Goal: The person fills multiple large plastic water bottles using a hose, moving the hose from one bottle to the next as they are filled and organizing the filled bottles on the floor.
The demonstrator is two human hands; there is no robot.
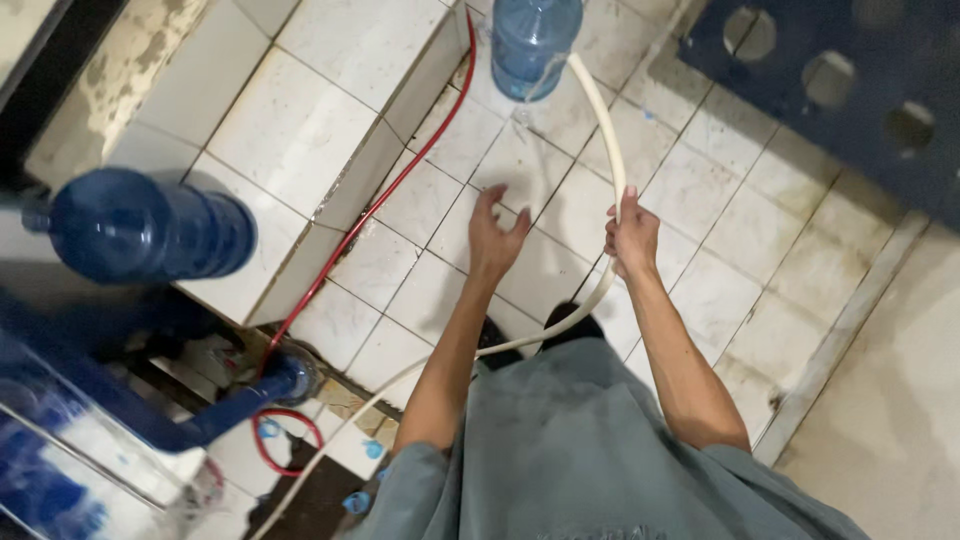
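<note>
My right hand [631, 236] is closed around a cream-coloured hose [604, 115]. The hose runs up from my fist to the mouth of a large blue water bottle [533, 42] standing on the tiled floor ahead. Behind my fist the hose curves down past my legs to the lower left. My left hand [494, 235] hangs beside it with fingers spread, holding nothing, above the white floor tiles [540, 170].
A second blue water bottle [145, 225] lies on its side on a raised tiled step [300, 120] at left. A thin red hose [400, 170] runs along the step's edge. A dark blue rack with round holes [850, 90] is at top right. Blue pipework [240, 400] sits at lower left.
</note>
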